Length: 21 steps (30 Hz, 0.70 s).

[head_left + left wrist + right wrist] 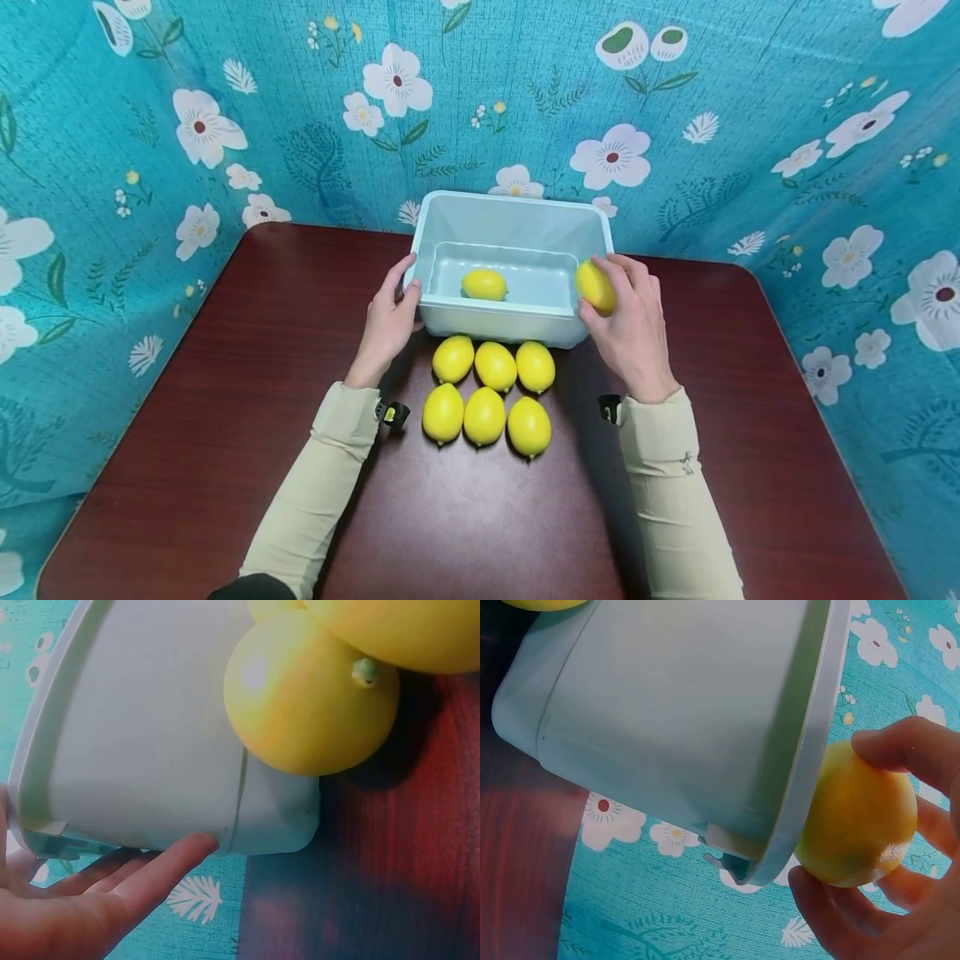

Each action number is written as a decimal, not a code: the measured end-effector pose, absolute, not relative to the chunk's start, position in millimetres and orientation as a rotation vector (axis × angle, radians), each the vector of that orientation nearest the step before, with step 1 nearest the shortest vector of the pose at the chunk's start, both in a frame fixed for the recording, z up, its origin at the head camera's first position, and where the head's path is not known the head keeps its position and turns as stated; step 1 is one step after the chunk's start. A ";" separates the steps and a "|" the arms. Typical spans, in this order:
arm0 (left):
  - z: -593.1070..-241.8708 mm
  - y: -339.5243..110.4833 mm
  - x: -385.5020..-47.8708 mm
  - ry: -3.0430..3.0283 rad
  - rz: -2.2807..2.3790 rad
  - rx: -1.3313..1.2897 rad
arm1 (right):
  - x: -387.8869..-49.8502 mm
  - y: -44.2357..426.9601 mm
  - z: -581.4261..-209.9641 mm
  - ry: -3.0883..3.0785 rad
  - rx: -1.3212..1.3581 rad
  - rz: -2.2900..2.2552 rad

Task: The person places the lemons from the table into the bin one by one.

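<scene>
Pale beige sleeves come nearest to the camera, with a small black device at the left wrist and another at the right one. Between the two forearms, six yellow lemons lie on the dark red-brown table, in two rows of three; the farther row is close before the front wall of a light blue plastic box. Left hand rests at the left end of this box — its fingers are rather straight and spread along the outer side, and its thumb is at the rim. Right hand is curved around a held lemon, gripped between thumb and fingers at the right end of the box, by the rim; whether this fruit touches the rim, I cannot tell. One single lemon lies on its side inside the box, near the front wall. Behind the table hangs a turquoise cloth with white flowers.
</scene>
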<state>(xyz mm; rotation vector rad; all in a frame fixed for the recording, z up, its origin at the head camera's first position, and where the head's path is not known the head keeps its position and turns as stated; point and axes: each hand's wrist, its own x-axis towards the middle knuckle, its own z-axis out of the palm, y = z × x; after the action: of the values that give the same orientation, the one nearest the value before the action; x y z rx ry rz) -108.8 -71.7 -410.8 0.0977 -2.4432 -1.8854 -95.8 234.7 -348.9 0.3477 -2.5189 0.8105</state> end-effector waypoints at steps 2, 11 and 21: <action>-410.8 -71.8 -108.6 -2.444 -1.885 0.098 | -96.6 234.5 -349.1 -2.518 0.343 0.817; -410.3 -71.6 -107.9 -2.447 -1.889 0.105 | -99.5 233.9 -349.5 -2.529 0.330 0.852; -410.9 -71.5 -108.3 -2.444 -1.886 0.103 | -102.7 232.8 -352.3 -2.520 0.335 0.840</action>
<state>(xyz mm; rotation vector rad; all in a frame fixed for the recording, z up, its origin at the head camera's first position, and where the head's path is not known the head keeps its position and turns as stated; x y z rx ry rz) -108.3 -71.5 -410.9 0.1031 -2.4438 -1.8855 -102.7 232.8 -352.3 0.3352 -2.5197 0.8399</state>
